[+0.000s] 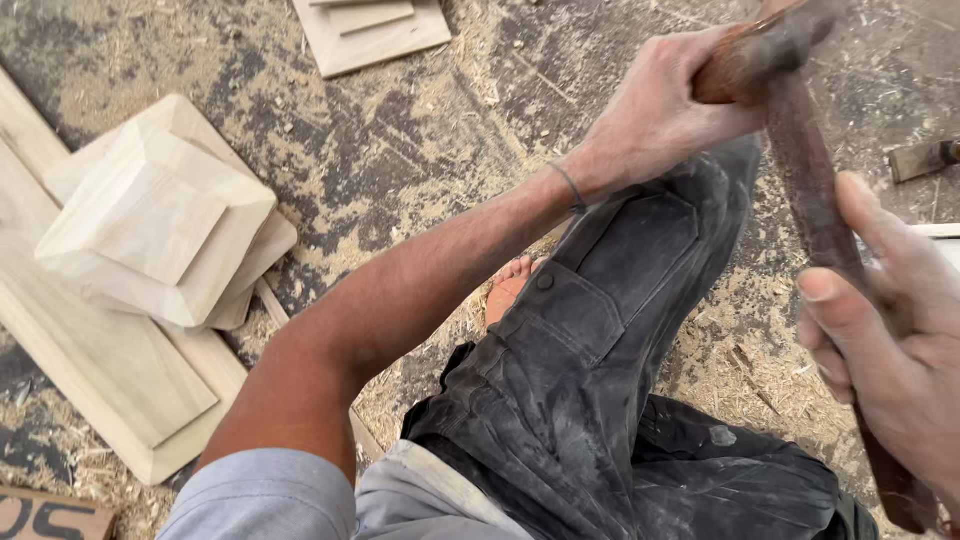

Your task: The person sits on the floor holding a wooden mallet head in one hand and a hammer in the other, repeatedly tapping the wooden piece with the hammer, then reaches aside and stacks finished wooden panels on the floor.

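Observation:
A long, dark reddish-brown tool (812, 185), like a rasp or file, runs from the upper right down to the lower right edge. My left hand (660, 100) reaches across and is closed around its rounded wooden upper end. My right hand (890, 340) is wrapped around the lower stretch of the bar, thumb lying along it. The tool is held in the air above my knee in dusty black trousers (600, 350). Its bottom tip is partly hidden behind my right hand.
Pale carved wooden blocks (150, 210) are stacked at the left on a long flat wooden panel (110, 380). More boards (370, 30) lie at the top. A metal hand tool (925, 158) rests at the right edge. My bare foot (510, 285) sits on the sawdust-covered floor (400, 130).

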`<state>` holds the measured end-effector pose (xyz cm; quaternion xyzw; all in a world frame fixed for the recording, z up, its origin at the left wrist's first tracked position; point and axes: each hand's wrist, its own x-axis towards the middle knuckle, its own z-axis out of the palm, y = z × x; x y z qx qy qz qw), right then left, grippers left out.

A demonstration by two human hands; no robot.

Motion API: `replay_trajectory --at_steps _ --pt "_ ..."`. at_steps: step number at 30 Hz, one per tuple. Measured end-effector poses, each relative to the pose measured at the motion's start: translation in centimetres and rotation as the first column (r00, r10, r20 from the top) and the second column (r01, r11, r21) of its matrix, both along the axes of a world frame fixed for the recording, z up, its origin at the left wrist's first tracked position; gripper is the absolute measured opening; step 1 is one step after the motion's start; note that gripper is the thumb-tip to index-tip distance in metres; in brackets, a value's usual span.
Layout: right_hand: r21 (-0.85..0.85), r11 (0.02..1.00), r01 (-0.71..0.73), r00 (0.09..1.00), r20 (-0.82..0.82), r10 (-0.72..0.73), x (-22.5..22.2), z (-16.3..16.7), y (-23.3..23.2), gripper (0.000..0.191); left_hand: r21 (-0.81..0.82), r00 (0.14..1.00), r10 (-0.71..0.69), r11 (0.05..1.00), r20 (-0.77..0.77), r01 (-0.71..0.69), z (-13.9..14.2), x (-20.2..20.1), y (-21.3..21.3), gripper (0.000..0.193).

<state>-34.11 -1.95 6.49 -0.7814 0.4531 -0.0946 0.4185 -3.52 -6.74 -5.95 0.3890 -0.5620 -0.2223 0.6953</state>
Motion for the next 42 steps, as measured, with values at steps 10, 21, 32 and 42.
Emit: replay_trajectory --at_steps 10,21,32,42 --pt "-0.123 0.992 -0.023 0.990 -0.142 0.006 6.4 3.4 3.2 0.071 0.022 0.994 -0.026 0.999 -0.107 0.029 -0.6 2.3 2.1 0.033" --pt "-0.067 0.965 0.253 0.967 -0.001 -0.254 4.0 1.7 1.0 0.077 0.077 0.977 0.149 0.987 -0.150 -0.138 -1.9 3.4 2.7 0.033" --pt "-0.034 0.985 0.170 0.985 0.014 -0.170 3.6 0.9 0.6 0.086 0.001 0.977 0.046 0.999 -0.207 -0.047 -0.9 3.3 1.4 0.033" --pt "-0.121 0.992 0.043 0.978 -0.199 -0.067 7.3 3.1 1.6 0.062 -0.035 0.984 0.056 0.997 -0.167 -0.063 -2.0 3.0 1.8 0.037"
